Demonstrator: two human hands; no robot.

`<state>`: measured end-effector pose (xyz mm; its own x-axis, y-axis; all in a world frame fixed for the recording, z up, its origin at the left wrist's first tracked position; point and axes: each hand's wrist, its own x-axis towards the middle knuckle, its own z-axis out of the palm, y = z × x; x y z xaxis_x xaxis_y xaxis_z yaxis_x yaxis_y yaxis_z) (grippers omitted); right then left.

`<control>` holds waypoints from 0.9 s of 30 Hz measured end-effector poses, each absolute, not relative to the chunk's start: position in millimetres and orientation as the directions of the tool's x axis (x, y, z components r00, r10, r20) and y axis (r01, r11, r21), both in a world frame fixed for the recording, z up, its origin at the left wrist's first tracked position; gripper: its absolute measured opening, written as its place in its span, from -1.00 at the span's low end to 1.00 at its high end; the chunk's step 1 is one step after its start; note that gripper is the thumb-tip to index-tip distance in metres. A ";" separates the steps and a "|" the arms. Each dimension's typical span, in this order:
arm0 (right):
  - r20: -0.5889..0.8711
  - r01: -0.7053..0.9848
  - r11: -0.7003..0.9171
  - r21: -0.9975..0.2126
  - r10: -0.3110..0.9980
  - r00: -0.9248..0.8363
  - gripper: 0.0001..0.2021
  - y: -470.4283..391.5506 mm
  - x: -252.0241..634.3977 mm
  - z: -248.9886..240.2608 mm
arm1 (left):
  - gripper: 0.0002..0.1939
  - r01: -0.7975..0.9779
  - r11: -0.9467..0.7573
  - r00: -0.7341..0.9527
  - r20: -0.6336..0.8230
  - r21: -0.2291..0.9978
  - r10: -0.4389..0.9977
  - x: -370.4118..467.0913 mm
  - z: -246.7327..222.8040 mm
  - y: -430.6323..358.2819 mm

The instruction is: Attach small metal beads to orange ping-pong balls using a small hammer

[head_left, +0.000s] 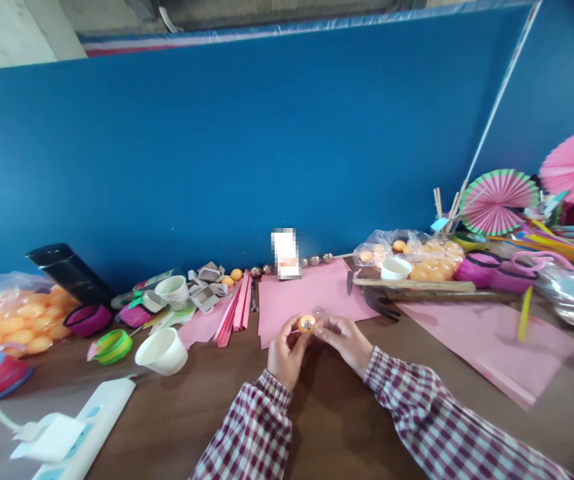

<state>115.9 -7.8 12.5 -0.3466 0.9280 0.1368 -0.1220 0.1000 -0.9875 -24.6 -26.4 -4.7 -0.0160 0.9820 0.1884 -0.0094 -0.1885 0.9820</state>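
Between the fingers of my left hand (285,355) is a small orange ball (307,324), with a shiny silvery patch facing me. My right hand (345,339) is closed in a pinch at the ball's right side. Behind its fingertips shows a small shiny, see-through or silvery piece (319,311), too blurred to name. Both hands are just above the brown table, at the near edge of a pink paper sheet (297,303). Whether the right fingers hold the shiny piece or only touch the ball is unclear.
Along the blue partition (217,147) stand several silvery balls (315,261). To the right lie a hammer (417,285) and a bag of orange balls (434,260). On the left are a white cup (161,351), folded pink paper strips (237,307) and a power strip (99,413).
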 end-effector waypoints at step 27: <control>0.109 -0.056 0.095 -0.994 0.935 -0.337 -0.70 -9.8 116.1 19.1 | -0.57 0.010 -0.203 -0.030 0.203 0.979 0.979 -24.7 -3.6 -27.0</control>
<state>116.1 -9.8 19.1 -0.3372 0.9352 0.1085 -0.0557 0.0952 -0.9939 -24.7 -27.0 -3.6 -0.0295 0.9787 0.2032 0.0104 -0.2030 0.9791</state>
